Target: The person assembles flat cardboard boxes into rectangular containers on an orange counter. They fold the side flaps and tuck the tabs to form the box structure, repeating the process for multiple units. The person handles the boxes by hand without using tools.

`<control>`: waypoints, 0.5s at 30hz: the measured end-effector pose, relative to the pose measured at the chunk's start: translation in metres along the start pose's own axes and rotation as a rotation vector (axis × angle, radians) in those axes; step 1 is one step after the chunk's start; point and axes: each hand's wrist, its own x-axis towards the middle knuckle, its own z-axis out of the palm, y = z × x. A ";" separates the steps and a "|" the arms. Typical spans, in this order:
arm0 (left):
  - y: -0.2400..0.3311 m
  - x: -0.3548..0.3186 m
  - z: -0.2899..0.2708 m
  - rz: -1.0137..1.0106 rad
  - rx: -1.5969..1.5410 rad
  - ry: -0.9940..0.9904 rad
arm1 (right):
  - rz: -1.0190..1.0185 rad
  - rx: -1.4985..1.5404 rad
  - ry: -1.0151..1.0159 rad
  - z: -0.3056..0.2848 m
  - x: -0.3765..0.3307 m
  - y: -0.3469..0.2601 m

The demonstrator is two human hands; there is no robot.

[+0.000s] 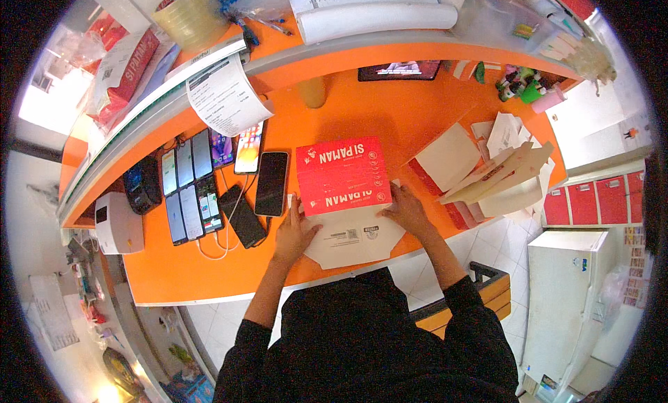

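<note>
On the curved orange counter (362,117), near its front edge, lies a flat red-and-white cardboard box (342,177), flap unfolded toward the person. Left hand (293,234) presses open-palmed on the box's left edge; right hand (406,209) rests fingers spread on its right edge, neither closed around it. Left of the box lie rows of black smartphones (191,187); folded cardboard blanks (487,173) lie right. White tiled floor (487,243) shows below.

A flat red-and-white carton (343,184) lies mid-counter (362,117). Left of it, two rows of phone screens (189,187) — one lit (249,147), one black (271,183). A dark tablet (399,70) sits behind; more folded cartons (487,177) lie right; a white printed slip (224,97) hangs off the shelf.
</note>
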 end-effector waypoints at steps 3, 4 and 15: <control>-0.011 0.004 -0.002 0.020 0.158 -0.038 | 0.010 -0.081 0.011 0.010 0.004 0.009; -0.014 0.005 0.000 0.079 0.212 0.018 | -0.005 -0.106 0.017 0.014 0.006 0.014; 0.007 0.009 -0.019 -0.019 -0.299 0.076 | -0.044 0.282 0.165 -0.009 -0.003 -0.005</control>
